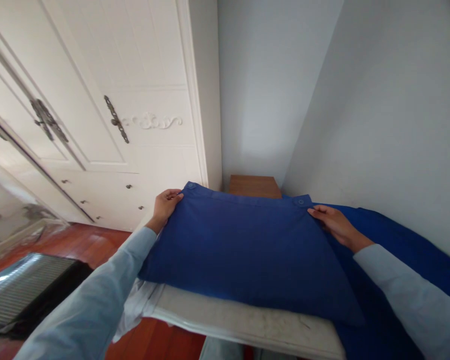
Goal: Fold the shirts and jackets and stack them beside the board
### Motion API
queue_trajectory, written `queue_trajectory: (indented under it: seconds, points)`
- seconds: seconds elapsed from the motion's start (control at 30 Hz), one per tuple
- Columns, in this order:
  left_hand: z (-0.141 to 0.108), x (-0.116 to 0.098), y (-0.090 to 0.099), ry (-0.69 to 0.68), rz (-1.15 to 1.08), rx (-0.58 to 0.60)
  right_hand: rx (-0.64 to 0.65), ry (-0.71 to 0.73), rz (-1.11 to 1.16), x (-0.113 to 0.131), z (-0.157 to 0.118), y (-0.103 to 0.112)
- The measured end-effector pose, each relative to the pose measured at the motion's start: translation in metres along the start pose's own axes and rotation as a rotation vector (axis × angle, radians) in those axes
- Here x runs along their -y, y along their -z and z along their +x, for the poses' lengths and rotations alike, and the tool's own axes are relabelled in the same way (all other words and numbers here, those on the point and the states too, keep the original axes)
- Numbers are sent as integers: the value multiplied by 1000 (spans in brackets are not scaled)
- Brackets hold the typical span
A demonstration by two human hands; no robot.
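Observation:
A blue garment (247,245) is stretched out in front of me, with a band along its far edge and a button at each end of that band. My left hand (168,201) pinches its far left corner between thumb and fingers. At the far right corner, my right hand (332,222) grips the side edge just below the button. The near part of the garment lies over a whitish padded surface (247,317). More blue cloth (382,232) spreads beneath and to the right; whether it joins the held piece I cannot tell.
A white wardrobe (153,65) with dark metal handles stands at the left. Behind the garment is a brown wooden box-like piece (255,186) against the grey wall (258,100). A black ribbed case (33,290) lies on the reddish wooden floor (86,242).

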State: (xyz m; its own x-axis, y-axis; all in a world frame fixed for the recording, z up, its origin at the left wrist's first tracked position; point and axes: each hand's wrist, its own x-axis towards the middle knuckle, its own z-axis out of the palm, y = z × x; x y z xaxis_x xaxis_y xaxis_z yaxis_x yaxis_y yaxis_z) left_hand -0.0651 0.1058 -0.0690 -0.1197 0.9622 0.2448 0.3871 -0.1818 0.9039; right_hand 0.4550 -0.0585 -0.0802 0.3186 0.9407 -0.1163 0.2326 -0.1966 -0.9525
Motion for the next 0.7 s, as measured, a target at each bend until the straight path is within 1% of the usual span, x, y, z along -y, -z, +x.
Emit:
queue_trajectory:
  seconds: [0.1, 0.13, 0.2, 0.27, 0.3, 0.37, 0.43, 0.47, 0.53, 0.63, 0.7]
  points:
    - [0, -2, -11, 26, 177, 21, -71, -125, 42, -5, 1, -10]
    - [-1, -1, -13, 33, 205, 36, -92, -146, 47, -7, 1, -12]
    - [-6, 2, -9, 21, 226, 81, -135, -132, 31, -11, -2, -13]
    - [-14, 5, 3, -47, 284, 148, -179, -58, -35, -14, -9, -9]
    - [-21, 6, 12, -104, 329, 176, -203, -10, -91, -14, -15, -6]
    - [-40, 4, 31, -254, 437, 218, -240, 111, -239, -14, -30, -4]
    - [-65, -3, 44, -415, 546, 280, -223, 273, -393, -11, -51, -11]
    - [-79, -8, 46, -489, 591, 334, -190, 370, -463, -8, -63, -20]
    - [-106, -16, 42, -610, 664, 475, -77, 574, -583, 1, -88, -48]
    - [-133, -19, 16, -722, 743, 658, 152, 807, -747, 16, -118, -105]
    - [-138, -12, -2, -724, 797, 706, 300, 911, -838, 21, -127, -141]
